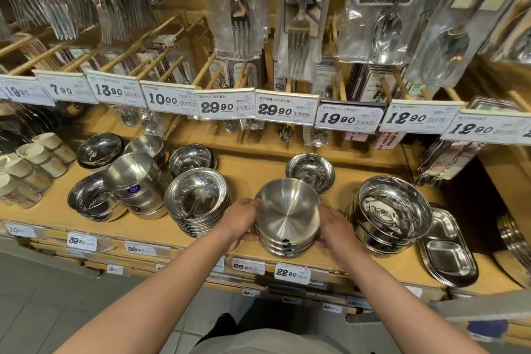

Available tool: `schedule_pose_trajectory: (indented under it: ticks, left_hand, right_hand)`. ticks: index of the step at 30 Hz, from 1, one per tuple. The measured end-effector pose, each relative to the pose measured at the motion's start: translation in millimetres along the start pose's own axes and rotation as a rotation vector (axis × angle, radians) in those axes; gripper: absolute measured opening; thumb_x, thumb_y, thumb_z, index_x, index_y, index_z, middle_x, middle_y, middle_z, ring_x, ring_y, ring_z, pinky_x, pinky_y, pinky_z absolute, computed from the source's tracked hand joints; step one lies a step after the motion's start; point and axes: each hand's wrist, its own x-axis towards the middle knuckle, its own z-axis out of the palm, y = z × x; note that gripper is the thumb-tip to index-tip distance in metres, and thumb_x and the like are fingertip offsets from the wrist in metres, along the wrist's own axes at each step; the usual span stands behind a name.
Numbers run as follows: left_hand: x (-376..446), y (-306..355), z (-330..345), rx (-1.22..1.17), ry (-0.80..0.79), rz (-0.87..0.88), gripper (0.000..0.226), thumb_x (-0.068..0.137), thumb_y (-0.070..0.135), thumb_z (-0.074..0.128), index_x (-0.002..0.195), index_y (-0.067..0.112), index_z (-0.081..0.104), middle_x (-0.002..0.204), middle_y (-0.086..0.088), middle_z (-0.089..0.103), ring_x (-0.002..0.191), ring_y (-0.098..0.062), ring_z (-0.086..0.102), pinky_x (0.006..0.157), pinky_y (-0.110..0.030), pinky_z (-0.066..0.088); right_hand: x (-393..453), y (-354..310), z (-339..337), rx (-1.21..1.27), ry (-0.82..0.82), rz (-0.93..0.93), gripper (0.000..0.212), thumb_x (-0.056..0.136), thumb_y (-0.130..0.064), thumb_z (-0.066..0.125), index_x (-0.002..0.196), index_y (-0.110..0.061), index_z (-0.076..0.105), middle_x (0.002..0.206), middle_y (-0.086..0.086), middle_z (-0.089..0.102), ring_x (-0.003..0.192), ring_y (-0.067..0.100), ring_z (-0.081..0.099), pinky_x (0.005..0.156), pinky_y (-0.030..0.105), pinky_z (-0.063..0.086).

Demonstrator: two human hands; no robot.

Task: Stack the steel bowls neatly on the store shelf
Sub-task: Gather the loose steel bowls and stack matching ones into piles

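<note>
A stack of brushed steel bowls (pixel 287 217) stands near the front edge of the wooden shelf (pixel 253 164), at its middle. My left hand (pixel 240 220) grips the stack's left side. My right hand (pixel 333 227) grips its right side. Behind the stack sits a single shiny bowl (pixel 310 171). A taller pile of shiny bowls (pixel 198 198) stands just to the left. A further stack of large bowls (pixel 392 210) is on the right.
More bowl stacks (pixel 135 181) and single bowls (pixel 99 149) fill the shelf's left part, beside pale cups (pixel 37 158). Divided steel trays (pixel 448 253) lie at the right. Price tags (pixel 283 109) and packaged cutlery (pixel 298 26) hang just above the bowls.
</note>
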Motion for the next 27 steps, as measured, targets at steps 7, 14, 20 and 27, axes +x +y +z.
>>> schedule_pose_trajectory:
  ticks: [7, 14, 20, 27]
  left_hand:
    - [-2, 0, -6, 0.011, -0.008, -0.022, 0.032, 0.103, 0.027, 0.042, 0.127, 0.012, 0.058, 0.123, -0.012, 0.065, 0.112, -0.028, 0.064, 0.079, -0.045, 0.064]
    - [-3, 14, -12, 0.131, 0.082, 0.022, 0.032, 0.102, 0.032, 0.046, 0.124, 0.015, 0.061, 0.11, -0.003, 0.067, 0.098, -0.018, 0.063, 0.078, -0.039, 0.061]
    - [-8, 52, -26, 0.367, 0.238, 0.24, 0.038, 0.1, 0.037, 0.052, 0.126, 0.014, 0.064, 0.126, -0.011, 0.067, 0.117, -0.031, 0.061, 0.101, -0.038, 0.048]
    - [-4, 70, -53, 0.157, 0.138, 0.31, 0.014, 0.094, 0.028, 0.059, 0.09, 0.019, 0.069, 0.083, 0.0, 0.07, 0.09, -0.024, 0.07, 0.096, -0.052, 0.055]
  right_hand:
    - [-4, 9, 3, 0.004, -0.006, -0.002, 0.034, 0.104, -0.041, 0.04, 0.114, -0.021, 0.067, 0.108, -0.003, 0.067, 0.096, 0.012, 0.063, 0.074, 0.034, 0.06]
    - [7, -2, -5, -0.038, -0.043, -0.009, 0.04, 0.101, -0.05, 0.041, 0.104, -0.021, 0.069, 0.109, 0.005, 0.069, 0.103, 0.024, 0.063, 0.09, 0.046, 0.054]
    - [62, -35, -2, -0.268, 0.229, -0.022, 0.039, 0.1, -0.033, 0.05, 0.119, -0.002, 0.064, 0.118, 0.019, 0.068, 0.112, 0.038, 0.061, 0.098, 0.043, 0.046]
    - [114, -39, 12, -0.338, 0.35, 0.057, 0.045, 0.092, -0.019, 0.063, 0.13, 0.002, 0.053, 0.128, 0.026, 0.061, 0.117, 0.044, 0.058, 0.098, 0.045, 0.049]
